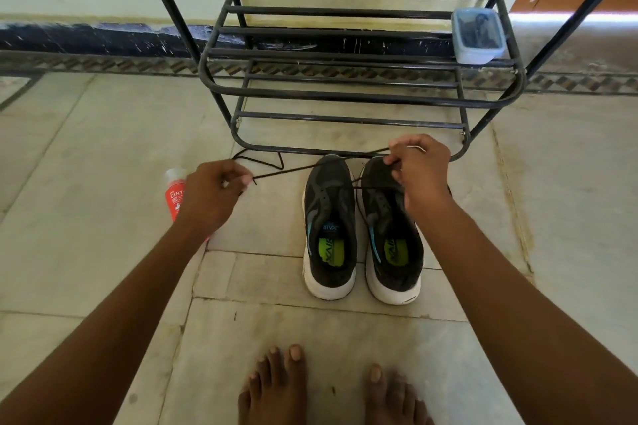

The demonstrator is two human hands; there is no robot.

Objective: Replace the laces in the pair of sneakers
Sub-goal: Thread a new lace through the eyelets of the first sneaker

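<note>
Both hands work one black lace (303,167): we pinch its free end between the curled thumb and fingertips of the left hand (214,195), held out over the floor to the left of the shoes, and we grip the other part with the curled fingers of the right hand (419,171), directly above the toe of the right sneaker (392,231). Between the two hands the lace runs taut across the toe of the left sneaker (329,228), and a second strand crosses the front eyelets of the right sneaker. We see the pair standing side by side, nearly touching, on the tiled floor (103,148), toes toward the lowest rail of a black metal rack (345,95). On the rack's right end sits a lidded plastic box (478,34). A red tube (174,195) lies on the floor, partly hidden behind the left hand. Two bare feet (276,386) show at the bottom edge.
</note>
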